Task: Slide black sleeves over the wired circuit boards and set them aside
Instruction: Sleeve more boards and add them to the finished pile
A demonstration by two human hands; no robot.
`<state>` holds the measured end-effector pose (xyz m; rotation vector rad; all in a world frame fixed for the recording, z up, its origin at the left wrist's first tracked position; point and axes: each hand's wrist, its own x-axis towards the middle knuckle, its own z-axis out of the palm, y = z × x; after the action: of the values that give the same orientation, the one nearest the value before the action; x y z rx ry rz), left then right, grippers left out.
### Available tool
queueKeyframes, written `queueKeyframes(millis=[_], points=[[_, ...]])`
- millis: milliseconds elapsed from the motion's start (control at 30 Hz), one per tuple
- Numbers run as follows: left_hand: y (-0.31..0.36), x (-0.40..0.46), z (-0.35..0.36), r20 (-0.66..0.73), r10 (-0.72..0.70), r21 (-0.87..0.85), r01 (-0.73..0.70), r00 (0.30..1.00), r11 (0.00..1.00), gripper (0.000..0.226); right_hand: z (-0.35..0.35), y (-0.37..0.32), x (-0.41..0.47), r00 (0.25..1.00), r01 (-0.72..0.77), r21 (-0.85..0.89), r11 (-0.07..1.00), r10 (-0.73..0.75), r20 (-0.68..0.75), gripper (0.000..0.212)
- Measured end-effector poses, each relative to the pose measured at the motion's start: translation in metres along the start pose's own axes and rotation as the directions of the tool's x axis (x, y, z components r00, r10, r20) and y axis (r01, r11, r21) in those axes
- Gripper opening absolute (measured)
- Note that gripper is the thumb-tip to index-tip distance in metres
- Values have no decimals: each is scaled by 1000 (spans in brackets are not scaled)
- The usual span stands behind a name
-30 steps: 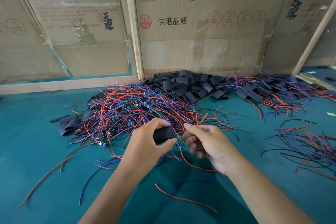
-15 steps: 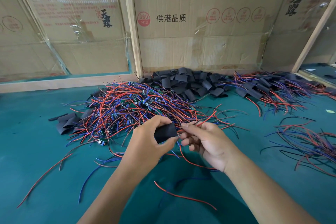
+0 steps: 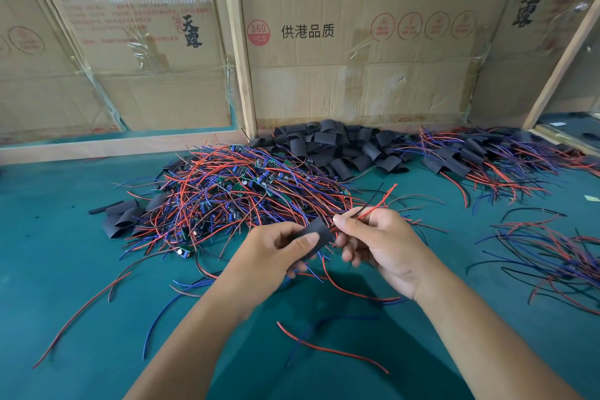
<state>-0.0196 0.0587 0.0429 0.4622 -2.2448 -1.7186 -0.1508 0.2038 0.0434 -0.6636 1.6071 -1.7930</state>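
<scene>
1. Two hands are working at the centre of the frame: the left hand [image 3: 276, 257] is pinching a black sleeve [image 3: 316, 233] between thumb and fingers, and the right hand [image 3: 378, 242] is pinching red and black wires [image 3: 373, 205] right at the sleeve's right-hand mouth, its other fingers curled beneath.
2. No board is showing between the hands; it is probably sitting inside the sleeve, though that cannot be confirmed, and more wires are trailing out below the hands.
3. Judging by this, the sleeving of this piece is nearing its end, with the setting aside not yet done.
4. Just beyond the hands, a large tangle of unsleeved boards [image 3: 246, 185] with red and blue leads is waiting in the middle of the green surface [image 3: 65, 253], so most of the job is looking undone.
5. Behind that, empty sleeves [image 3: 344, 146] are lying heaped against the cardboard wall [image 3: 357, 81].
6. At the upper right, sleeved pieces [image 3: 480, 156] are lying in a smaller pile, apparently the finished ones.
7. At the right edge, loose wires [image 3: 552, 253] are lying spread.
</scene>
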Motion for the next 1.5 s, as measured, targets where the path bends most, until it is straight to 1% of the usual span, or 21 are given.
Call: queueKeyframes(millis=[100, 200, 267, 333, 367, 433, 500, 567, 600, 633, 700, 833, 967, 1067, 1167, 1233, 1267, 1300, 1367, 1433, 1500], points=[[1, -3, 0, 65, -8, -109, 15, 998, 994, 19, -1, 0, 0, 1000, 22, -3, 1000, -22, -4, 14], [2, -5, 1, 50, 13, -182, -4, 999, 983, 27, 1, 0, 0, 999, 30, 29, 999, -29, -23, 15], [2, -5, 4, 1, 28, -214, -27, 1000, 976, 24, 3, 0, 0, 996, 22, 38, 999, -19, -82, 19], [1, -2, 8, -119, 23, -245, -52, 993, 968, 16, 3, -1, 0, 983, 20, -68, 997, -32, -181, 28], [0, -1, 8, -196, 27, -214, -69, 980, 974, 13, 4, -1, -1, 976, 25, -147, 989, -56, -213, 31], [-1, 1, 12, -294, 95, 4, -99, 951, 995, 8, 10, 1, -4, 968, 57, -330, 942, -133, -214, 36], [1, -3, 20, -256, 202, 215, -148, 945, 965, 4, 19, 2, -10, 957, 101, -581, 807, -238, -164, 48], [5, -7, 29, -188, 301, 309, -235, 935, 922, 14, 24, -1, -15, 929, 130, -717, 685, -336, -153, 55], [7, -9, 32, -165, 330, 311, -268, 929, 912, 19, 24, -4, -16, 914, 147, -720, 678, -372, -163, 50], [8, -10, 32, -150, 345, 282, -294, 927, 913, 24, 23, -8, -16, 910, 162, -673, 721, -373, -181, 42], [7, -8, 30, -140, 355, 245, -315, 924, 917, 34, 21, -15, -15, 932, 161, -482, 862, -293, -213, 21], [-9, 1, 18, -140, 481, 528, -346, 865, 776, 46, 3, -34, -6, 950, 152, -212, 965, -202, -236, 16], [-24, 11, 6, -222, 452, 600, -244, 864, 762, 36, -58, -62, 19, 922, 111, -333, 936, -223, -318, 12], [-33, 14, 8, -213, 437, 627, -221, 874, 747, 35, -114, -78, 51, 874, 34, -427, 903, -234, -425, 9], [-36, 17, 10, -225, 445, 619, -226, 867, 752, 37, -167, -97, 86, 807, -96, -593, 799, -286, -516, 15], [-36, 19, 11, -233, 446, 622, -220, 864, 751, 37, -196, -108, 103, 753, -276, -795, 541, -393, -528, 21], [-36, 19, 11, -234, 452, 630, -220, 861, 745, 37, -205, -110, 108, 728, -359, -852, 381, -456, -511, 24], [-36, 19, 12, -235, 459, 636, -222, 857, 739, 37, -208, -109, 111, 718, -399, -874, 277, -498, -486, 23], [-36, 19, 13, -238, 468, 633, -229, 851, 739, 36, -199, -100, 118, 789, -355, -918, 178, -470, -397, 21], [-36, 18, 13, -240, 470, 624, -236, 849, 745, 34, -173, -83, 129, 895, -255, -959, 123, -345, -282, 26], [-36, 17, 13, -238, 469, 620, -238, 850, 747, 31, -143, -65, 139, 956, -168, -983, 76, -231, -182, 27]])
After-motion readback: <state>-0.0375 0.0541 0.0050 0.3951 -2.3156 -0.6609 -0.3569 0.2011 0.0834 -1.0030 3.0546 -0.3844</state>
